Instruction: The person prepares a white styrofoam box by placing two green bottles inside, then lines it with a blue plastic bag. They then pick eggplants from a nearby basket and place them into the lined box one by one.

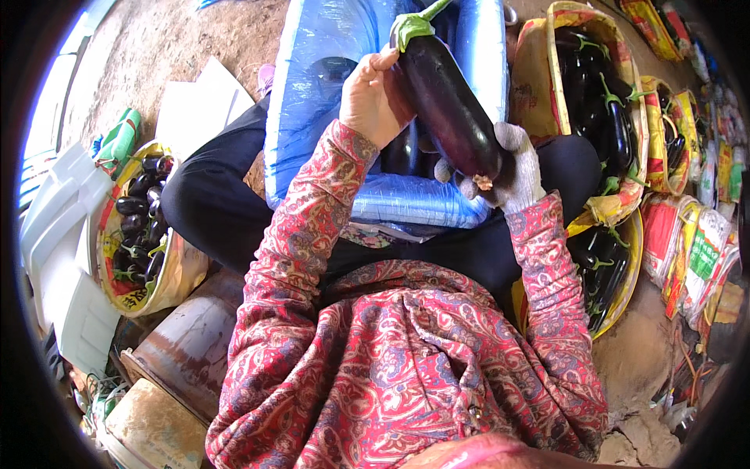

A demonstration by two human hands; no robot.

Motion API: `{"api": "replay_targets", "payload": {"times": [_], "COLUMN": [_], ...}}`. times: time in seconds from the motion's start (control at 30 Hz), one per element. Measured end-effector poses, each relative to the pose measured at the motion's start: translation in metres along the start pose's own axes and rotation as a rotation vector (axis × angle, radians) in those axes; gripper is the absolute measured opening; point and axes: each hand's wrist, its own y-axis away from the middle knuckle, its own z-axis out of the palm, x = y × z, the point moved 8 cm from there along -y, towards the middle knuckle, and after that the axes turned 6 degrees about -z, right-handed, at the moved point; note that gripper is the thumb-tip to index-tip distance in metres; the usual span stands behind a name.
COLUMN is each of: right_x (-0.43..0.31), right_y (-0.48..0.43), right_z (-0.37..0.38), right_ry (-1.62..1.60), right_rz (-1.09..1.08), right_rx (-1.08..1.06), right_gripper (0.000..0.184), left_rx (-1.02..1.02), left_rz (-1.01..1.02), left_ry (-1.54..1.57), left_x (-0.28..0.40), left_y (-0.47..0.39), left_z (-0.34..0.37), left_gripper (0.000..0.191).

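A large dark purple eggplant (448,102) with a green calyx and stem is held at a slant between both my hands. My bare left hand (372,97) grips it near the calyx end. At the lower end, where a brown blossom scar shows, my right hand (518,167) in a grey-white glove cups the fruit. Beneath them stands a container lined with blue plastic film (410,202), between my legs. More eggplants (401,153) lie inside it, partly hidden by my hands and the held one.
Right of me are a tall basket of eggplants (609,126), another low basket (636,281) and folded printed sacks (694,252). On the left stand a smaller eggplant basket (176,269), white foam pieces (64,217) and a rusty metal drum (190,328). White sheets (196,105) lie on the dirt floor.
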Motion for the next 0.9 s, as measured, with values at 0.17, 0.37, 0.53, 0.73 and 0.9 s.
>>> {"api": "replay_targets", "payload": {"times": [0.17, 0.37, 0.53, 0.73, 0.9], "right_x": [0.006, 0.007, 0.000, -0.004, -0.003], "right_y": [-0.001, -0.009, -0.007, -0.005, -0.004], "right_z": [-0.028, -0.024, -0.023, -0.020, -0.024], "right_ry": [0.300, 0.449, 0.445, 0.520, 0.483], "right_rz": [0.077, -0.028, -0.083, -0.093, -0.102], "right_rx": [0.256, 0.228, 0.235, 0.220, 0.212], "right_gripper": [0.054, 0.049, 0.048, 0.057, 0.056], "left_rx": [0.227, 0.423, 0.522, 0.450, 0.430], "left_rz": [0.082, 0.280, 0.241, 0.162, 0.043], "left_ry": [-0.171, -0.512, -0.868, -1.370, -1.153], "left_x": [0.012, 0.082, 0.133, 0.139, 0.122], "left_y": [0.005, 0.026, 0.039, 0.025, 0.019], "left_z": [-0.026, -0.041, -0.043, -0.024, -0.036], "left_gripper": [0.051, 0.046, 0.052, 0.053, 0.041]}}
